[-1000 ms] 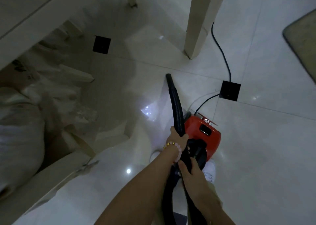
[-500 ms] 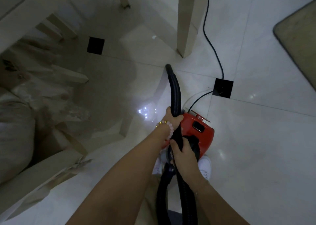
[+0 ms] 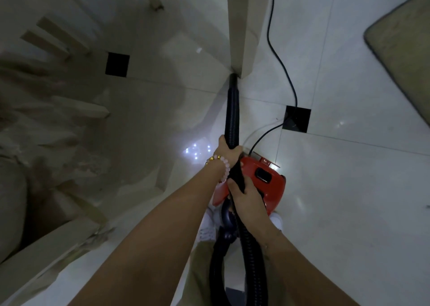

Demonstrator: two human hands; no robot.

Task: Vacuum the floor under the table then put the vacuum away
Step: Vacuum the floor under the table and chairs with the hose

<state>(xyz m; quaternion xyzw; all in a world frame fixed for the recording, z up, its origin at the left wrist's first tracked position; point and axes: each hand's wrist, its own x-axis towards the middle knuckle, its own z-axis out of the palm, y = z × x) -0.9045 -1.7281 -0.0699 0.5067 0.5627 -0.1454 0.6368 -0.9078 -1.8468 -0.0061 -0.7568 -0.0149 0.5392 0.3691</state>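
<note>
While left grip [image 3: 226,152] and right grip [image 3: 246,196] clasp the black hose [image 3: 232,110], glossy tile floor [image 3: 349,189] beneath, hose tip at surface leg [image 3: 242,26] ahead, red vacuum [image 3: 272,184] beside right grip, mat [image 3: 404,38] far right.

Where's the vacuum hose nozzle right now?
Head view, upper centre: the hose nozzle sits at the foot of the table leg, left of the power cord.

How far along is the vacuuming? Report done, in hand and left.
Done: nothing provable; the floor shows no dust or swept track either way. In hand: left grip and right grip hold the hose, its nozzle at the foot of the table leg. Left: the shaded floor past that leg, then storing the vacuum, its cord trailing across the floor.
</note>
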